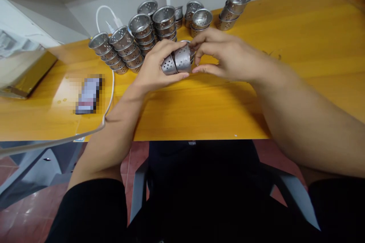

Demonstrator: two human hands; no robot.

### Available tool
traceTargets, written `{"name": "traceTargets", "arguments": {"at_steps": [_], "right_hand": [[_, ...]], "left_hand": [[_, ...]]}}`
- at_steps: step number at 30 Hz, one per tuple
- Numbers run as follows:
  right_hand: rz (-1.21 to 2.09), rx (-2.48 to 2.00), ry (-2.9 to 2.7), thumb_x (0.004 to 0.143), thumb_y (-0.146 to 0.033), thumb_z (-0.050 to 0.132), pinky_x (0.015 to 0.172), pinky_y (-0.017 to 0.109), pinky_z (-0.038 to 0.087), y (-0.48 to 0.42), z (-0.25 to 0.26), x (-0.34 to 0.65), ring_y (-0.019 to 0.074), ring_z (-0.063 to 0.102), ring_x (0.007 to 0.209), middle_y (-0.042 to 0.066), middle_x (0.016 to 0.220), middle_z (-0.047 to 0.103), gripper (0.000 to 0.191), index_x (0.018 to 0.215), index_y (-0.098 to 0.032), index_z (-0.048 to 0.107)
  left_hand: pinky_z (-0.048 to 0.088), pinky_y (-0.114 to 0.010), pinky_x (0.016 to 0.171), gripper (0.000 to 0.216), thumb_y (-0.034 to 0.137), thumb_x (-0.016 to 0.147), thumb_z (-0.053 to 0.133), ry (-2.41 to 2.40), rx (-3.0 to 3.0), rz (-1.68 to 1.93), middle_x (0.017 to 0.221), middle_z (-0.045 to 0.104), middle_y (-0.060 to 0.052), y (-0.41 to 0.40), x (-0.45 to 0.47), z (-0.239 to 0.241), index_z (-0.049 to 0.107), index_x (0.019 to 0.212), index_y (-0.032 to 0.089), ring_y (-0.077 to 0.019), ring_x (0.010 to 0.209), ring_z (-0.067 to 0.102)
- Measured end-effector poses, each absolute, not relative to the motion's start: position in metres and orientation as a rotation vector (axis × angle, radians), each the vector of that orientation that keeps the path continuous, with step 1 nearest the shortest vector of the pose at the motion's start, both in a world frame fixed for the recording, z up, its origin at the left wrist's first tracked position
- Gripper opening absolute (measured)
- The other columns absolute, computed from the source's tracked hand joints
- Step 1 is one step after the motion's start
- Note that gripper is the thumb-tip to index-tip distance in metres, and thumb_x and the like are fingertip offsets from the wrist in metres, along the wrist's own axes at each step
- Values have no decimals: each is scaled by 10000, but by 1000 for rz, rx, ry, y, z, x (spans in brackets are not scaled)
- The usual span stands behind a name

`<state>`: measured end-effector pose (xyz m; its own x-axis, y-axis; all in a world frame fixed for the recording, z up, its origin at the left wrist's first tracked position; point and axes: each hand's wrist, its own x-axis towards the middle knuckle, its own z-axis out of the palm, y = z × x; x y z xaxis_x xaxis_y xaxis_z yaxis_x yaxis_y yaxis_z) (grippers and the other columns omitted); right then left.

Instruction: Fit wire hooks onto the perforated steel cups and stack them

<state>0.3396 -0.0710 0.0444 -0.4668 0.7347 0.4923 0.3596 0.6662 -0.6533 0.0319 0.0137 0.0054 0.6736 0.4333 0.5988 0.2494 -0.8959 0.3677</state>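
Note:
Lying on its side above the table, a short stack of perforated metal cups (183,59) is gripped by my left hand (158,64), fingers over the top and thumb underneath. My right hand (219,53) is at the stack's right end, its thumb and curled fingers closed around the rim of the end cup. The inside of that end is partly hidden by my right fingers. Just behind my hands, more cups of the same kind stand in tall nested stacks (139,30). A shorter cup stack (201,22) is right behind my right hand.
A leaning cup stack (235,5) stands at the back right of the yellow wooden table (199,117). To the left lie a blurred phone (89,95) and a white cable (112,95) running over the front edge. A cardboard box (25,76) sits far left.

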Motion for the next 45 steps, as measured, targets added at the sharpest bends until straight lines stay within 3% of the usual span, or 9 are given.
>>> {"name": "traceTargets", "arguments": {"at_steps": [9, 13, 17, 23, 26, 29, 34, 39, 45], "right_hand": [[536, -895, -2182, 1013, -750, 946, 1382, 745, 562, -88, 56, 341, 496, 698, 1498, 45, 1448, 832, 282, 1087, -488, 875], [402, -845, -2149, 1121, -550, 898, 1383, 642, 570, -81, 54, 355, 421, 734, 1489, 114, 1504, 782, 209, 1072, -377, 794], [166, -1269, -2197, 1171, -349, 879, 1379, 561, 538, -60, 41, 377, 397, 683, 1524, 220, 1583, 712, 136, 1134, -289, 762], [313, -1633, -2455, 1090, -163, 941, 1038, 486, 618, -29, 19, 398, 315, 725, 1015, 163, 1103, 797, 182, 993, -212, 795], [287, -1690, -2403, 1145, -269, 902, 1124, 521, 610, -34, 23, 397, 349, 755, 1144, 214, 1257, 824, 93, 1142, -200, 838], [183, -1567, -2172, 1222, -381, 769, 1306, 575, 567, -55, 36, 384, 407, 731, 1417, 270, 1601, 741, 305, 1475, -215, 806], [198, -1085, -2162, 1265, -657, 608, 1401, 598, 562, -88, 50, 342, 412, 465, 1806, 82, 1975, 476, 607, 1818, -407, 609], [205, -1136, -2208, 1229, -735, 578, 1459, 804, 456, -92, 42, 309, 489, 503, 1768, -4, 1817, 692, 538, 1719, -560, 715], [105, -1251, -2087, 1235, -672, 498, 1462, 798, 444, -85, 38, 310, 467, 479, 1773, -100, 1835, 682, 494, 1670, -581, 714]], "left_hand": [[651, -638, 1314, 912, 786, 919, 1009, 479, 2626, 1102, 1579, 827, -122, 7, 27, 10, 745, 1685, 366, -425, 1446, 815], [669, -654, 1264, 993, 890, 871, 1021, 508, 2597, 1220, 1572, 834, -83, 21, 23, 3, 712, 1667, 383, -390, 1396, 814], [654, -628, 1273, 902, 974, 946, 889, 643, 2368, 1453, 1550, 833, -73, 39, 25, -11, 686, 1613, 402, -382, 1429, 800], [648, -662, 1335, 832, 959, 948, 884, 657, 2203, 1580, 1562, 834, -46, 58, 30, -27, 702, 1610, 490, -398, 1476, 791], [645, -692, 1370, 863, 956, 933, 910, 617, 2220, 1664, 1613, 833, 3, 62, 30, -31, 683, 1644, 524, -382, 1503, 769], [652, -685, 1379, 868, 946, 967, 893, 579, 2255, 1636, 1635, 830, 30, 59, 32, -30, 664, 1664, 483, -350, 1499, 762], [634, -631, 1402, 927, 969, 966, 880, 593, 2334, 1482, 1677, 801, -58, 47, 37, -25, 661, 1694, 439, -402, 1580, 763], [602, -626, 1441, 1127, 1091, 849, 874, 606, 2396, 1412, 1701, 763, -108, 48, 39, -25, 634, 1716, 412, -445, 1649, 728], [688, -612, 1342, 1377, 1036, 656, 1061, 610, 2332, 1474, 1782, 676, -113, 53, 32, -31, 505, 1787, 480, -429, 1630, 720]]}}
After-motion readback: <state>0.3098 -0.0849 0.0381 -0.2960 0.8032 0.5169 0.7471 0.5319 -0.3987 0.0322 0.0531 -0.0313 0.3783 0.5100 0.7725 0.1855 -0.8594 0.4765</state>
